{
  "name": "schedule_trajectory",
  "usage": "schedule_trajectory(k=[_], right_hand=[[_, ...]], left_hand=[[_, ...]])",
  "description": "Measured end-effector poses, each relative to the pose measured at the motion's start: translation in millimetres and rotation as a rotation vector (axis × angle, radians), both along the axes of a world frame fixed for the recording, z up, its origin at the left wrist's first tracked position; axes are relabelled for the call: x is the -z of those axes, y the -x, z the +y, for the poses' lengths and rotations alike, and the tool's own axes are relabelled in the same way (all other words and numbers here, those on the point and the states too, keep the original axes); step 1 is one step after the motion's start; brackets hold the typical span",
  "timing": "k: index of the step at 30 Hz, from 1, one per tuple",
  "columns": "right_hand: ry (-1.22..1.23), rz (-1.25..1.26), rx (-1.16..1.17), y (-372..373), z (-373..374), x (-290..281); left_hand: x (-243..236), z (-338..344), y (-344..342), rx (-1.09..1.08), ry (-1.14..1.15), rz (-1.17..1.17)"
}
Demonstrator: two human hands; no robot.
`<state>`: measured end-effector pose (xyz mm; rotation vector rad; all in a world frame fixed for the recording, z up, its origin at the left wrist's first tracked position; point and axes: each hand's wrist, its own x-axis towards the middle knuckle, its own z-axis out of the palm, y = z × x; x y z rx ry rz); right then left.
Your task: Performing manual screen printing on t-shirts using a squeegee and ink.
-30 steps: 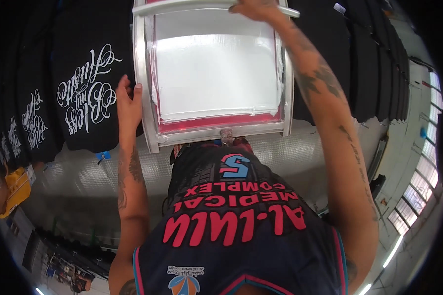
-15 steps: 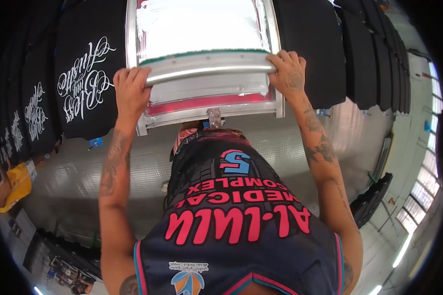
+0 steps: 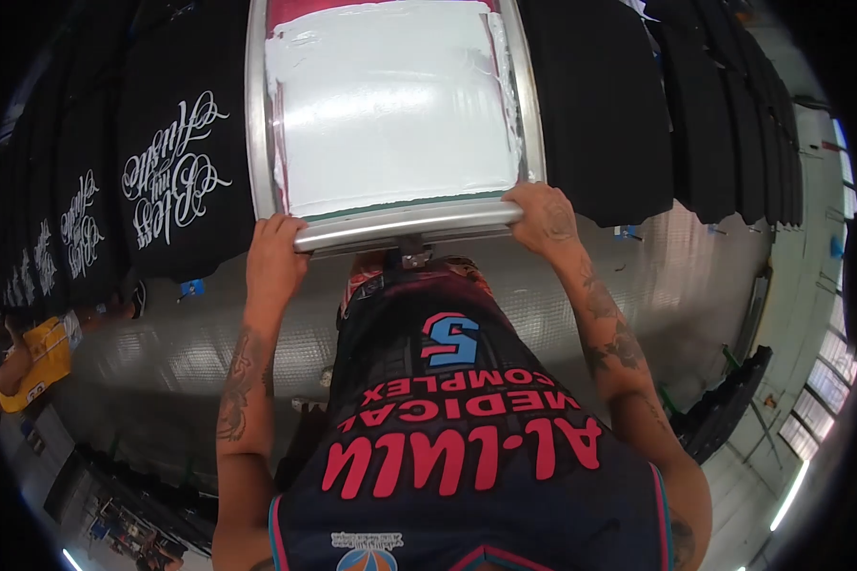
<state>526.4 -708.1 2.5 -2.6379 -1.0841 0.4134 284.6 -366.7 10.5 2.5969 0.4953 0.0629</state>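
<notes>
A wide squeegee [image 3: 409,226] with a silver metal handle and a green blade lies across the near end of a screen printing frame [image 3: 259,114]. My left hand [image 3: 276,257] is closed round the handle's left end, and my right hand [image 3: 545,217] grips its right end. Beyond the blade, white ink [image 3: 390,105] coats the mesh in a broad sheet, with thicker ridges along both sides. A strip of red [image 3: 324,8] shows at the far end of the mesh. The squeegee hides most of the frame's near edge.
Black shirts with white lettering [image 3: 176,171] hang in a row on the left. Plain black shirts [image 3: 595,114] line the right. Another person in yellow [image 3: 43,357] is at the far left. A grey floor [image 3: 200,333] lies below, and a white wall [image 3: 790,266] stands at the right.
Both hands have pulled the squeegee toward me, from partway along the screen to its near end. White ink now covers the mesh it crossed, and the red strip there is hidden.
</notes>
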Motion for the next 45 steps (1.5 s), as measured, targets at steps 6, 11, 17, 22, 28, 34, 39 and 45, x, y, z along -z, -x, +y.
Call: schedule_trajectory(k=[6,11,17,22,28,34,39,45], right_hand=[[-0.136,-0.119,-0.015,17,-5,15],[-0.196,-0.296,0.006,-114,76,30],[-0.004,-0.367,0.053,-263,174,18],[0.162,-0.192,-0.043,-268,187,8],[-0.006,-0.148,-0.004,-38,19,-5],[-0.017,-0.071,0.013,-8,14,6],[-0.021,-0.059,0.025,19,1,16],[-0.012,-0.219,-0.004,-105,71,30]], left_hand=[[24,-10,-4,0.009,-0.236,-0.005],[29,80,-138,0.07,-0.317,0.026],[16,175,-296,0.085,-0.373,0.092],[18,199,-283,0.134,-0.297,0.228],[-17,39,-52,0.13,-0.212,0.06],[2,11,-26,0.048,-0.165,0.09],[18,-18,10,0.011,-0.23,0.068],[31,74,-121,0.082,-0.34,0.105]])
